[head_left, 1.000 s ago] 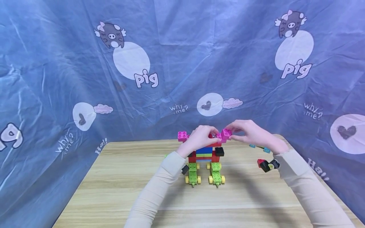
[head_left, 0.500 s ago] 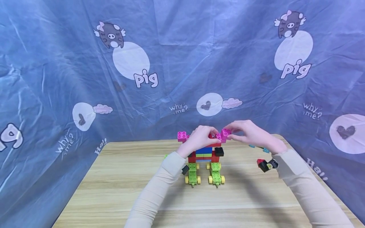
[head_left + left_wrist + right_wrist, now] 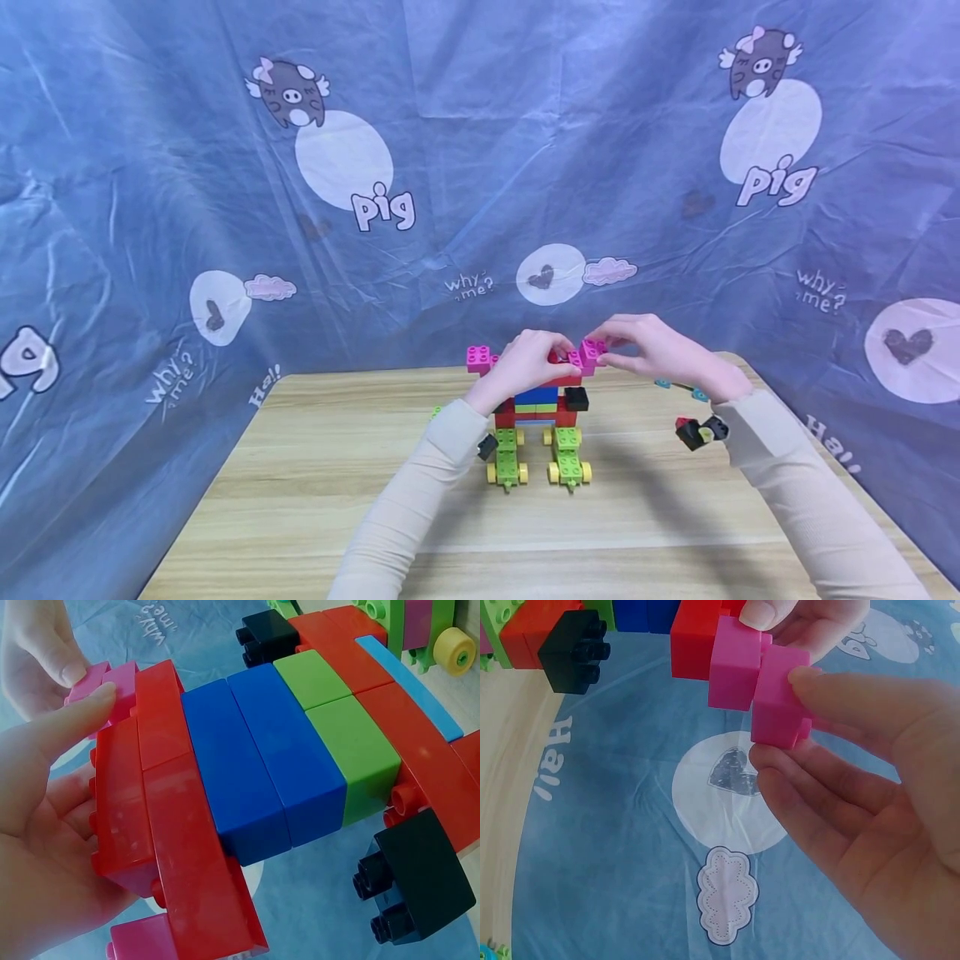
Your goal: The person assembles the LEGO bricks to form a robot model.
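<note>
A figure of toy building bricks (image 3: 536, 397) stands on the table, with red, blue and green bricks above two green wheeled bases (image 3: 568, 467). My left hand (image 3: 529, 360) grips its top from the near side. In the left wrist view, the left thumb lies on a pink brick (image 3: 122, 675) and the fingers go behind a red brick (image 3: 120, 802). My right hand (image 3: 651, 348) pinches the outermost pink brick (image 3: 781, 694) between thumb and fingers. That brick touches the pink brick (image 3: 735, 664) beside it. How their studs join is hidden.
Black bricks (image 3: 576, 399) jut from the figure's side. Loose black pieces (image 3: 688, 434) with a bit of red and yellow-green lie by the right sleeve (image 3: 768, 429). Blue pieces (image 3: 700, 394) lie farther back. A printed blue curtain (image 3: 465, 167) hangs behind the wooden table (image 3: 337, 500).
The right hand and its pink brick shift slightly left, and the brick's tilt alters a little. The loose black pieces by the right sleeve move slightly left. The left hand keeps its place.
</note>
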